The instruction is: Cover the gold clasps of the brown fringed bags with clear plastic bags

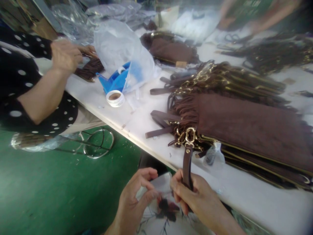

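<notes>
I take twelve o'clock as straight away from me, with my hands at the dial's centre. My right hand is closed round a brown wrist strap, which runs up at one o'clock to a gold clasp at the fringed end of a brown suede-like pouch. That pouch lies at two o'clock, on top of others, gold zips along their edges. My left hand is curled with its thumb and fingertips close to a translucent piece between my two hands; I cannot tell whether they pinch it. The piece reaches my right fingertips, and below it is my flower-printed clothing.

Just beside the pouch, on its near side, a small clear plastic bag sits on the white table, something dark inside it. More fringed pouches are stacked at one o'clock, and another brown pouch lies farther off at twelve. At eleven, a white tape roll stands before a blue plastic object, partly covered by a milky plastic bag.

At ten, a co-worker's polka-dot sleeve and bent forearm show, above a round metal stool ring over the green floor. Far off at one o'clock are another person's blurred forearms.
</notes>
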`<state>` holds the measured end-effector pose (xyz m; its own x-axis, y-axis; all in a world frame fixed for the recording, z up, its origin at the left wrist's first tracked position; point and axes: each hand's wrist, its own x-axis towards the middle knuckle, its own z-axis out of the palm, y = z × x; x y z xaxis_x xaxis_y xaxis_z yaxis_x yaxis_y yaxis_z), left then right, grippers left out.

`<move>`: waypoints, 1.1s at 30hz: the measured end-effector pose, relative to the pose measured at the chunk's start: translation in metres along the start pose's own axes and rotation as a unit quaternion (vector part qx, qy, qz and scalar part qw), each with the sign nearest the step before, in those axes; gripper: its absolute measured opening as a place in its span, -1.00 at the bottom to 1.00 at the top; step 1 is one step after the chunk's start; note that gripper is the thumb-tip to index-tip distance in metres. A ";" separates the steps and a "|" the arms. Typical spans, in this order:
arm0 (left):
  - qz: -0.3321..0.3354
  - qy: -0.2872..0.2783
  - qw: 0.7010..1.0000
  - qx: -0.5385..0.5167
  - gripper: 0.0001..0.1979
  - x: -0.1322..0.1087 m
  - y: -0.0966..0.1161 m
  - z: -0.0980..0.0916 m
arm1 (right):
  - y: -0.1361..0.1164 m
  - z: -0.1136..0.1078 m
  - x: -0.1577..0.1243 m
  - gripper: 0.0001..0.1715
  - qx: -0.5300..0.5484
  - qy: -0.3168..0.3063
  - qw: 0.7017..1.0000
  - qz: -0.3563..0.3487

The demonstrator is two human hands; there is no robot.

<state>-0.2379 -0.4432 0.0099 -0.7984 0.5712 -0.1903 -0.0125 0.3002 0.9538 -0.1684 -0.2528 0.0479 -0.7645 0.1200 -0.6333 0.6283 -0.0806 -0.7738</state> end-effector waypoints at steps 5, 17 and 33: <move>0.033 0.015 0.997 0.062 -0.88 0.000 -0.002 0.000 | 0.005 0.000 0.001 -0.68 0.000 -0.001 1.000 0.000; -0.144 -0.108 0.929 -0.323 -0.56 0.015 -0.013 0.017 | 0.006 -0.003 -0.001 -0.75 0.045 -0.042 0.998 -0.026; -0.194 -0.109 0.898 -0.381 -0.65 0.015 -0.025 0.029 | 0.008 -0.009 -0.002 -0.73 0.028 -0.029 0.999 -0.010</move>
<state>-0.2315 -0.4199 -0.0231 -0.5093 0.6979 -0.5036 -0.7378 -0.0527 0.6730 -0.1611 -0.2451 0.0431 -0.7846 0.0645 -0.6166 0.6054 -0.1344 -0.7845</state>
